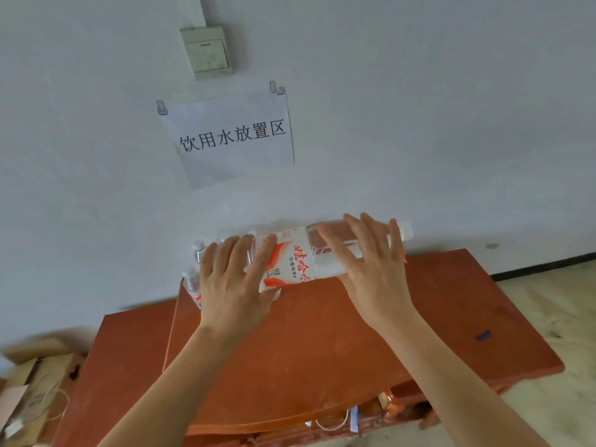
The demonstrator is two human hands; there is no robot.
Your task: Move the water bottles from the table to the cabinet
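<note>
Both hands are on the large water bottle (290, 262), which lies on its side in the air above the back of the cabinet (322, 350), base toward 9 o'clock, cap toward 3 o'clock. The left hand (235, 279) has its fingers spread over the base end with the thumb tucked beneath; the right hand (371, 269) lies over the shoulder and neck the same way, so the bottle is clasped from both ends. By my reading this is the set-down. To do it well, swing the base down and the cap up to 12 o'clock, plant it upright on the cabinet top, and let go only once it stands steady; it looks full, so it is likely heavy and slippery in a loose hold. Watch the 10 o'clock corner: small bottles (195, 279) stand there against the wall, just behind the left hand's fingers, and a careless swing of the base could topple them. The open stretch of the top toward 3 o'clock looks the safer landing. A paper sign (232, 137) hangs on the wall at 12 o'clock, with a light switch (208, 53) above it. Cardboard boxes (32, 382) sit on the floor at 8 o'clock, and a small blue mark (483, 334) shows on the top at 4 o'clock, none of them in the way.
</note>
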